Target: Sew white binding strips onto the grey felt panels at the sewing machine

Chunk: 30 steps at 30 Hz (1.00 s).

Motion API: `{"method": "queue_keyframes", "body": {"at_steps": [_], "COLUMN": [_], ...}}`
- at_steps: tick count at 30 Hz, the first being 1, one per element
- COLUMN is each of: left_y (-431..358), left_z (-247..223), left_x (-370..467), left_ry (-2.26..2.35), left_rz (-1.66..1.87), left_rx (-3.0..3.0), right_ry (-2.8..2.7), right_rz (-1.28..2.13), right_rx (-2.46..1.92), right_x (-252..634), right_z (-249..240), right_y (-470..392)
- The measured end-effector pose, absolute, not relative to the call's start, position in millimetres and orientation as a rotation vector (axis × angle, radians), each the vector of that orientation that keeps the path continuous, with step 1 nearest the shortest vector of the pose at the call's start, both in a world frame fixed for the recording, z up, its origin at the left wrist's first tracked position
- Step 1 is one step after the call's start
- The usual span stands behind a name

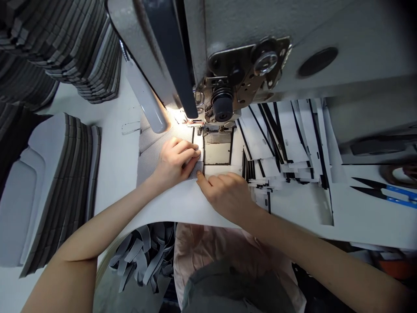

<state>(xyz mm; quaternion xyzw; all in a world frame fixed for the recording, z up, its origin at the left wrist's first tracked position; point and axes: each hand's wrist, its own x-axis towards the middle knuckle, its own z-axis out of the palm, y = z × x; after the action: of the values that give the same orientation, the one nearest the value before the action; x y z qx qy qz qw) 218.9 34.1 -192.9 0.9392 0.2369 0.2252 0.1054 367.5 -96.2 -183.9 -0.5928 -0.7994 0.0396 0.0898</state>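
Observation:
A grey fabric piece [148, 150] lies flat on the white table, its right edge running up to the lit needle area of a sewing machine [223, 102]. My left hand [177, 161] rests on that fabric near the edge, fingers bent and close together, thumb tucked beneath them. Just to the right, my right hand [224, 191] touches the lower right corner of the fabric with thumb and fingertips, its other fingers curled in. A metal plate [217, 153] shows beside the fabric. The contact under my left fingers is hidden.
Stacks of grey padded pieces [76, 169] stand at the left. White strips with black edges [283, 134] lie right of the machine. Blue-handled snips [387, 191] sit farther right. Grey offcuts [143, 252] hang below the table's front edge. A grey lever [146, 100] slants over the fabric.

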Motion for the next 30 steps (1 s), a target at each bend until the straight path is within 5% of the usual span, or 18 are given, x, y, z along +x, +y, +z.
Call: {"method": "queue_keyframes", "body": {"at_steps": [30], "left_y": [59.9], "left_z": [-189.0], "left_x": [224.6], "left_ry": [0.614], "left_rz": [0.606], "left_rx": [2.958], "right_ry": [-2.282], "right_rz": [0.355], "right_rx": [-2.084], "right_x": [378.5], "right_z": [-174.6], "right_y": [-43.8]}}
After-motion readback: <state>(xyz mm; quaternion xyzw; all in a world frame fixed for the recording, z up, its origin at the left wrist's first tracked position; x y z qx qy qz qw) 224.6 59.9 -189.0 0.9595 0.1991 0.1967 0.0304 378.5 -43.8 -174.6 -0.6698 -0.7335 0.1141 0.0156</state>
